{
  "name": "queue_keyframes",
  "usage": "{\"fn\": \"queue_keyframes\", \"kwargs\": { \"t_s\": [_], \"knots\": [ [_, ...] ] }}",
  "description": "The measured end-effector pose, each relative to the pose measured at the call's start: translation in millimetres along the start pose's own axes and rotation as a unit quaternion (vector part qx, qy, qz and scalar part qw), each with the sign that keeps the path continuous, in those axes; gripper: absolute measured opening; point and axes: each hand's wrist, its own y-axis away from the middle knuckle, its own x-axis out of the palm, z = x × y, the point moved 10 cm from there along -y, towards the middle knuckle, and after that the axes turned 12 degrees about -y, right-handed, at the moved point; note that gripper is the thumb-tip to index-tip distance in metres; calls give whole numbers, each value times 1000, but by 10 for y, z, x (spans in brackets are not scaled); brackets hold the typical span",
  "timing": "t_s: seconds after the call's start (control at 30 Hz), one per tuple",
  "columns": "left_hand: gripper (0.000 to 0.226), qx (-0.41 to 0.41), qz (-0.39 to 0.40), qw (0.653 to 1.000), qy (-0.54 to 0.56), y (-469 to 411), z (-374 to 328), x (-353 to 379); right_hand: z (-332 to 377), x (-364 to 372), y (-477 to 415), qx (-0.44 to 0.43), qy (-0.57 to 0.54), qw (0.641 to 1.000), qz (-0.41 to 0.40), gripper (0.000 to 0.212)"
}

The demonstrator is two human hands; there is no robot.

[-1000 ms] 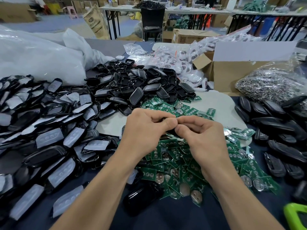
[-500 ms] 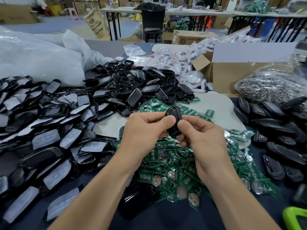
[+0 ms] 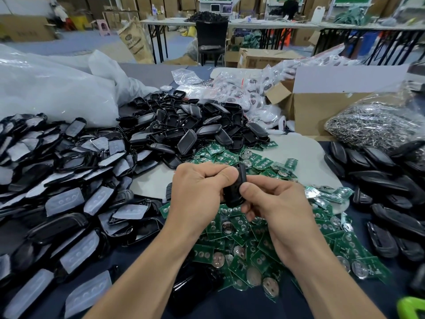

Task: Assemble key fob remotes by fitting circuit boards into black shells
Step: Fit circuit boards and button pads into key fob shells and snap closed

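Note:
A black key fob shell (image 3: 234, 187) stands nearly upright between both hands above the table's middle. My left hand (image 3: 197, 189) grips its left side, thumb pressed near the top edge. My right hand (image 3: 273, 199) pinches its right side with thumb on the front face. Under my hands lies a heap of green circuit boards (image 3: 241, 245) with round coin cells. A pile of empty black shells (image 3: 190, 127) sits behind. Whether a board is inside the held shell is hidden.
Shell halves with translucent button pads (image 3: 62, 180) cover the left. Closed black fobs (image 3: 391, 192) lie at the right. A cardboard box (image 3: 322, 111), a bag of metal rings (image 3: 377, 125) and white plastic bags (image 3: 53, 93) stand behind. A green object (image 3: 411, 307) shows at bottom right.
My hands were pressed together low over the boards; they have lifted and parted slightly, bringing the black shell upright into view and turning it between the thumbs.

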Motion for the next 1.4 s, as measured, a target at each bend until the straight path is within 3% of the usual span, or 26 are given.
{"fn": "queue_keyframes", "kwargs": {
  "t_s": [0.23, 0.33, 0.5, 0.73, 1.07, 1.27, 1.33, 1.4],
  "knots": [
    [20, -35, 19, 999, 15, -10, 72, 59, -16, -33, 2, 1, -22, 1000, -22, 12],
    [17, -43, 44, 997, 36, -11, 86, 118, 2, -19, 0, -2, -34, 999, -26, 18],
    [22, -55, 13, 998, 38, -24, 114, 42, 42, 100, 26, -15, 37, 999, 30, 25],
    [19, -66, 63, 996, 13, -20, 153, 81, 37, 29, 19, -14, 26, 1000, 1, 24],
    [18, -101, 57, 993, -2, -38, 260, 92, -26, -5, 16, 49, 20, 998, 25, 21],
    [9, -88, 75, 993, -7, 11, 255, 210, -5, -239, -22, 99, 20, 995, -8, 11],
    [9, -93, 43, 995, 6, -18, 276, 140, 139, -442, -48, 85, -40, 994, -55, 20],
    [9, -93, 8, 996, 2, -59, 302, 31, 340, -649, -45, 32, -194, 975, -106, 39]
  ]
}}
